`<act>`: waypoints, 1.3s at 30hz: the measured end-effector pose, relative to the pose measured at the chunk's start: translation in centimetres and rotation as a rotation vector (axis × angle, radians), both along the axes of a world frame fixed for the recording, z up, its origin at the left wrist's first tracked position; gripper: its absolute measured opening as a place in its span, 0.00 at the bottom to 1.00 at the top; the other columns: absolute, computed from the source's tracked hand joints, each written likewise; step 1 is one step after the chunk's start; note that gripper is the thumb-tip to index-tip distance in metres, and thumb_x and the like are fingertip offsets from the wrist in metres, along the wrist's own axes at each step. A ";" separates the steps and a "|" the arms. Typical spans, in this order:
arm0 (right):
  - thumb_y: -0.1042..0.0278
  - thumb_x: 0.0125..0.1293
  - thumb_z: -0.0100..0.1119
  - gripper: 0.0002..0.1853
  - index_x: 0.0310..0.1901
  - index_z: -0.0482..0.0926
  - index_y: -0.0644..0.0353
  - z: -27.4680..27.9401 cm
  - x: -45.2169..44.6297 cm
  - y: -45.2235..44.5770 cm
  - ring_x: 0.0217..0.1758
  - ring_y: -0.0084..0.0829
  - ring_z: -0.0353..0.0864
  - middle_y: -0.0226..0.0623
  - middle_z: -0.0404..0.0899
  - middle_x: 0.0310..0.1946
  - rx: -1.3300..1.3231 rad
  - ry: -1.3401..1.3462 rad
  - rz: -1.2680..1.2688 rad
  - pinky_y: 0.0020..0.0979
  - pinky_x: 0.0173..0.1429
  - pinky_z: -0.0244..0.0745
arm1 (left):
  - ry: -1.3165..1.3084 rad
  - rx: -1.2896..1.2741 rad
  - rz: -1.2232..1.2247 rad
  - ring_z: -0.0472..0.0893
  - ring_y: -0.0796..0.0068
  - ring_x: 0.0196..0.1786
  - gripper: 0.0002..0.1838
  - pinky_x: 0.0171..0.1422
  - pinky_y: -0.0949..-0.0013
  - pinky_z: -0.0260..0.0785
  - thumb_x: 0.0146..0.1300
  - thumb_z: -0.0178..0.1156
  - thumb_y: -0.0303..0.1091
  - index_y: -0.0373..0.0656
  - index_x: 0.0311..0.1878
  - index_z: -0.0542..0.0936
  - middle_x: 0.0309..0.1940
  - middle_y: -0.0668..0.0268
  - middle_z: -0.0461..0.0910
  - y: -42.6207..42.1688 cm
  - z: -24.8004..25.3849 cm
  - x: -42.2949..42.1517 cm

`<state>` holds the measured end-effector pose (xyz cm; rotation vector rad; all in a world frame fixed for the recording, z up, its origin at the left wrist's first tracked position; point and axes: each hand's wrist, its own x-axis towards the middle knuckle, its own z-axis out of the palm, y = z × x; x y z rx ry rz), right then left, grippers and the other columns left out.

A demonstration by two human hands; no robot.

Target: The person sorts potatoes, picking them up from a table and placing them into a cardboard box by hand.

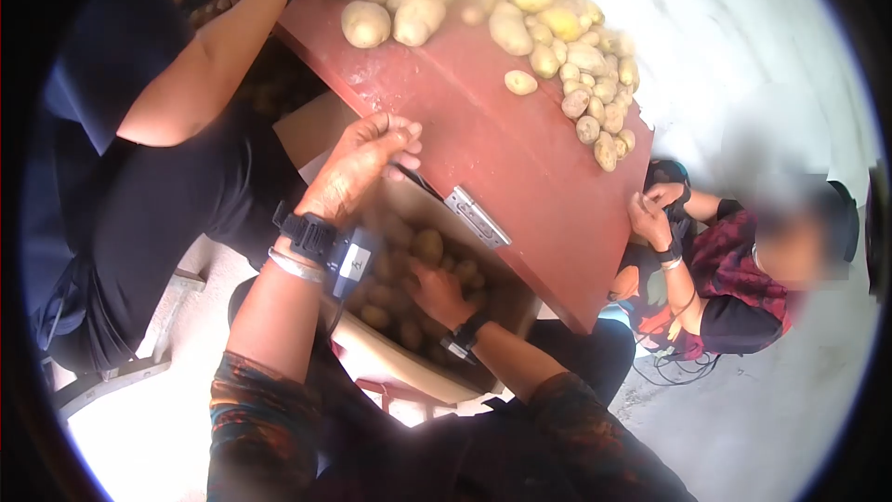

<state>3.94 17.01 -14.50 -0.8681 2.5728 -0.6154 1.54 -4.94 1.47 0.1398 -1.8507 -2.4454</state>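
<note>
My left hand (362, 163) is closed above the edge of the red-brown table (474, 130). A thin dark thing (418, 178) sticks out below its curled fingers; its kind cannot be made out. Down inside a cardboard box (400, 365), my right hand (441, 296) reaches among potatoes (374, 316). Shadow and the hand itself hide its fingertips, so a grip on a potato cannot be told. Near my left hand, a metal bracket (478, 217) lies along the table edge, above the box.
A large heap of potatoes (585, 60) covers the far side of the table. Another person's arm (209, 74) reaches over the table at the left. At the right sits a person in a red and black top (729, 260), hands by the table, with dark cables (683, 370) nearby.
</note>
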 end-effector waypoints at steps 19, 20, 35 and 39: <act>0.68 0.63 0.56 0.08 0.40 0.77 0.62 18.7 -10.4 3.7 0.38 0.20 0.75 0.29 0.77 0.32 -0.738 0.100 -0.169 0.25 0.44 0.71 | -0.004 -0.037 -0.001 0.79 0.77 0.36 0.13 0.39 0.76 0.70 0.64 0.55 0.41 0.40 0.42 0.74 0.35 0.65 0.79 2.1 0.2 0.6; 0.67 0.61 0.57 0.10 0.40 0.77 0.62 17.6 -14.2 5.2 0.38 0.24 0.77 0.34 0.79 0.34 -0.693 0.271 -0.232 0.28 0.45 0.71 | -0.004 -0.037 -0.002 0.79 0.77 0.36 0.13 0.40 0.76 0.70 0.64 0.55 0.40 0.40 0.42 0.74 0.35 0.65 0.79 2.3 0.2 0.7; 0.44 0.54 0.56 0.28 0.51 0.76 0.56 18.1 -31.8 7.2 0.57 0.53 0.69 0.52 0.68 0.56 0.182 0.493 -0.933 0.49 0.56 0.67 | -0.073 -0.030 -0.042 0.79 0.75 0.38 0.14 0.41 0.75 0.69 0.63 0.57 0.38 0.39 0.46 0.74 0.37 0.63 0.79 1.9 -0.7 -0.8; 0.45 0.52 0.61 0.28 0.50 0.77 0.56 17.3 -32.6 6.2 0.60 0.48 0.67 0.47 0.69 0.54 0.216 0.528 -1.029 0.47 0.58 0.65 | -0.082 -0.037 -0.068 0.78 0.74 0.39 0.14 0.42 0.74 0.69 0.63 0.56 0.39 0.38 0.46 0.74 0.38 0.63 0.78 2.1 -0.8 -1.1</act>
